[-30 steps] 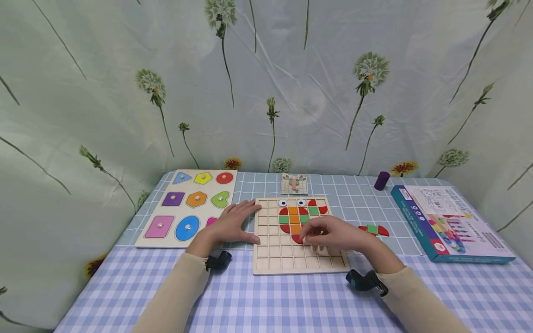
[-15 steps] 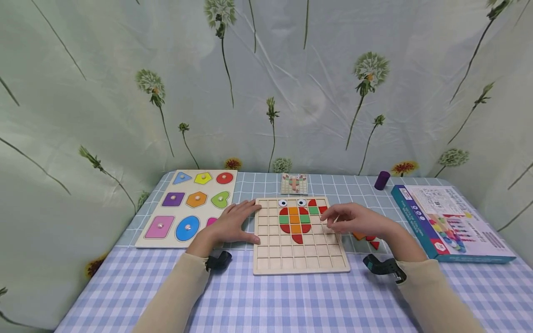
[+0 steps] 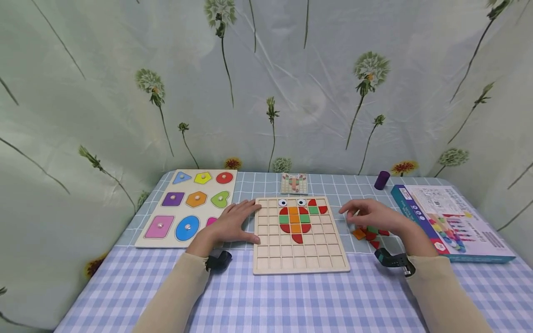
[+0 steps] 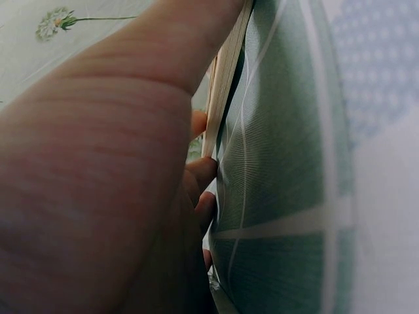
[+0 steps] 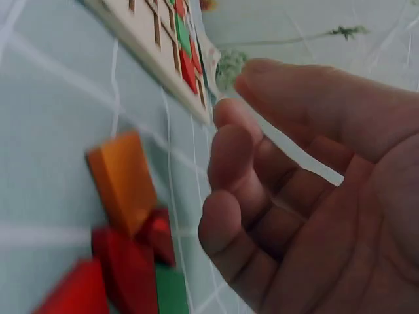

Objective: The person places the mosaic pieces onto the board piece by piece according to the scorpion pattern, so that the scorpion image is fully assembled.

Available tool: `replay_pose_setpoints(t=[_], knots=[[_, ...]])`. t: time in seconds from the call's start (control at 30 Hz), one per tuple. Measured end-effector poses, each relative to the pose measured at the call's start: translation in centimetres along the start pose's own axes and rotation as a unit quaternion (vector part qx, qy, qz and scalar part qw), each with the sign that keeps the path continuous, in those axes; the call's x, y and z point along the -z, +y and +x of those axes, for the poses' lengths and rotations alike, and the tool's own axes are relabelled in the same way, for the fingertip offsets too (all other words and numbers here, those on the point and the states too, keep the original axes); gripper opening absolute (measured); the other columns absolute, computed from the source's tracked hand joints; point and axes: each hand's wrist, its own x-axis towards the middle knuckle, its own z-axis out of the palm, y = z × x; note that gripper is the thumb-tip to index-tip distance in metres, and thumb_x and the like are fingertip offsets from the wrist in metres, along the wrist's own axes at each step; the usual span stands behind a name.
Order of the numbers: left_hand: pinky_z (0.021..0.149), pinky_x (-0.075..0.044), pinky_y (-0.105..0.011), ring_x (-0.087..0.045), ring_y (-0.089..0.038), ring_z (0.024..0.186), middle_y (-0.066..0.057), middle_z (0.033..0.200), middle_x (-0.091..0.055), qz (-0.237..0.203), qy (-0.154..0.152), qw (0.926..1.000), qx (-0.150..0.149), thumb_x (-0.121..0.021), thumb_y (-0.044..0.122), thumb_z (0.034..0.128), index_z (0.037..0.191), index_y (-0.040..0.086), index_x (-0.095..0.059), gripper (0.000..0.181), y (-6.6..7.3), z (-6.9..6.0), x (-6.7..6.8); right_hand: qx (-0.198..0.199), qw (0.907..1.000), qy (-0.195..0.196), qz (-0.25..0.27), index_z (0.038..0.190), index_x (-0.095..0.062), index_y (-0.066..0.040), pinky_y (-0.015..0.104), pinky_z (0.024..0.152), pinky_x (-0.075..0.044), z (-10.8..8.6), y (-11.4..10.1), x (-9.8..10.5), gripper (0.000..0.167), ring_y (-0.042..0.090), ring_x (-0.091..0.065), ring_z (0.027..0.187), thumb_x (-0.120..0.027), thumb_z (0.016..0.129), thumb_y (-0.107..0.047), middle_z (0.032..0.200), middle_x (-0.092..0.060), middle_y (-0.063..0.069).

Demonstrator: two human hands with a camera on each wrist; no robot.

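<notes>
A wooden grid board (image 3: 300, 263) lies in the middle of the table. On it, red, green and orange pieces (image 3: 294, 220) and two eye pieces (image 3: 292, 202) form a figure. My left hand (image 3: 235, 224) rests along the board's left edge, fingers spread, with the thumb at its near side; in the left wrist view its fingertips touch the board's side. To the right of the board, my right hand (image 3: 372, 215) hovers with loosely bent fingers and holds nothing. Below it lie loose pieces, among them an orange one (image 5: 123, 180), red ones (image 5: 127, 268) and a green one (image 5: 171, 288).
A small pattern card (image 3: 294, 184) lies behind the board. A knobbed shape puzzle (image 3: 166, 215) sits at the left, partly behind my left hand. On the right are a flat toy box (image 3: 458, 226) and a purple cylinder (image 3: 381, 180).
My right hand has moved off the board to the right, over the loose pieces. Its departure uncovers the red piece at the figure's bottom. My left hand stays in place.
</notes>
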Motion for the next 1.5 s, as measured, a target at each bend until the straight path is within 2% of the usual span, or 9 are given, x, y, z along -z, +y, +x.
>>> replay_pose_setpoints(t=[0.27, 0.53, 0.73, 0.97, 1.2, 1.5], knots=[[0.128, -0.007, -0.055, -0.012, -0.027, 0.158, -0.002, 0.169, -0.020, 0.002, 0.001, 1.0000, -0.005, -0.077, 0.066, 0.0736, 0.157, 0.028, -0.033, 0.101, 0.1, 0.0, 0.1, -0.012, 0.9999, -0.003, -0.011, 0.124, -0.065, -0.009, 0.024, 0.075, -0.053, -0.7, 1.1, 1.0, 0.033, 0.021, -0.058, 0.093, -0.069, 0.094, -0.019, 0.104, -0.061, 0.008], [0.128, -0.006, -0.055, -0.011, -0.028, 0.158, -0.003, 0.169, -0.021, -0.004, -0.001, 1.0000, -0.002, -0.078, 0.064, 0.0734, 0.157, 0.028, -0.033, 0.102, 0.2, -0.1, 0.2, -0.050, 0.9983, -0.002, -0.029, 0.120, -0.068, -0.013, 0.026, 0.068, -0.045, -1.0, 1.9, 1.4, 0.031, 0.021, -0.052, 0.093, -0.073, 0.090, -0.022, 0.094, -0.057, 0.005], [0.127, -0.007, -0.056, -0.013, -0.029, 0.158, -0.004, 0.168, -0.022, -0.002, 0.000, 1.0000, -0.004, -0.078, 0.064, 0.0736, 0.156, 0.027, -0.034, 0.101, 0.2, -0.1, 0.2, -0.068, 0.9971, -0.020, -0.028, 0.119, -0.068, -0.013, 0.025, 0.067, -0.045, -1.2, 2.4, 1.4, 0.032, 0.020, -0.052, 0.094, -0.074, 0.089, -0.022, 0.096, -0.057, 0.006], [0.127, -0.008, -0.056, -0.013, -0.028, 0.158, -0.004, 0.168, -0.022, -0.001, 0.001, 1.0000, -0.002, -0.078, 0.064, 0.0739, 0.156, 0.026, -0.034, 0.101, 0.1, -0.2, 0.0, -0.064, 0.9971, -0.025, -0.033, 0.120, -0.068, -0.011, 0.024, 0.067, -0.045, -1.6, 2.5, 1.7, 0.032, 0.021, -0.051, 0.092, -0.073, 0.090, -0.020, 0.098, -0.057, 0.007], [0.127, -0.008, -0.056, -0.013, -0.028, 0.158, -0.003, 0.168, -0.022, 0.003, 0.002, 1.0000, -0.001, -0.078, 0.064, 0.0736, 0.156, 0.027, -0.033, 0.101, 0.1, -0.1, 0.0, -0.053, 0.9976, -0.041, -0.016, 0.122, -0.066, -0.009, 0.023, 0.064, -0.047, -1.9, 3.6, 2.1, 0.036, 0.019, -0.051, 0.087, -0.074, 0.088, -0.018, 0.100, -0.057, 0.008], [0.127, -0.008, -0.056, -0.013, -0.028, 0.157, -0.003, 0.168, -0.022, 0.002, 0.004, 1.0000, -0.005, -0.078, 0.064, 0.0737, 0.157, 0.027, -0.033, 0.101, 0.1, -0.1, 0.1, -0.045, 0.9977, -0.046, -0.021, 0.120, -0.066, -0.009, 0.022, 0.065, -0.046, -2.1, 3.8, 2.2, 0.037, 0.019, -0.049, 0.087, -0.076, 0.085, -0.014, 0.101, -0.057, 0.008]])
